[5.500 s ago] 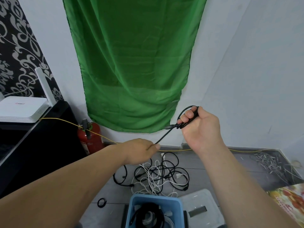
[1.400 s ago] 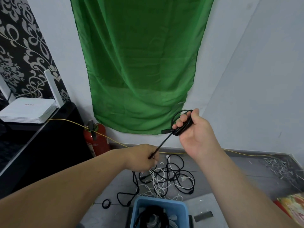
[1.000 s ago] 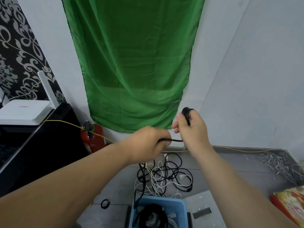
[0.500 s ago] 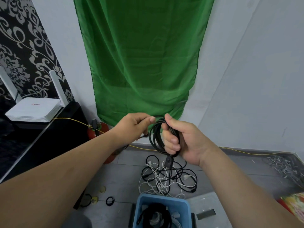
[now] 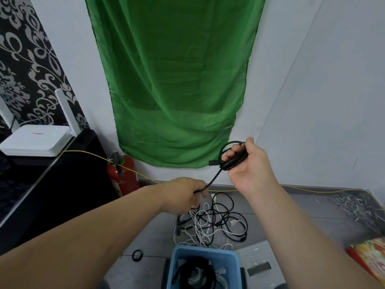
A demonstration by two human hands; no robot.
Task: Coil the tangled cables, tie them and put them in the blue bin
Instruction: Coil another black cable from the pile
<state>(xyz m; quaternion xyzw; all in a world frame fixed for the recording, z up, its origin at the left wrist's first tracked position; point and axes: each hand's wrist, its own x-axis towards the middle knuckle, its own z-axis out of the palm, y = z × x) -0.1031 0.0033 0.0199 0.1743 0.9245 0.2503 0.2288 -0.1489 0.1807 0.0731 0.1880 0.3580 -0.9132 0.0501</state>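
Note:
My right hand (image 5: 249, 165) grips a small coil of black cable (image 5: 233, 158) in front of the wall, a plug end sticking out to the left. A straight run of the same cable slants down to my left hand (image 5: 187, 195), which pinches it. Below the hands a tangle of black and white cables (image 5: 212, 224) lies on the grey floor. The blue bin (image 5: 205, 252) stands at the bottom centre with coiled cables inside.
A red fire extinguisher (image 5: 123, 174) stands by the wall, a thin yellow cable (image 5: 87, 154) running past it. A white router (image 5: 35, 140) sits on a black cabinet at left. A small black loop (image 5: 137, 255) lies on the floor. Cable ties (image 5: 354, 207) are piled at right.
My hands have parted. The left hand slid down and left along the cable, stretching a straight length, while the right hand with the coil moved right and up.

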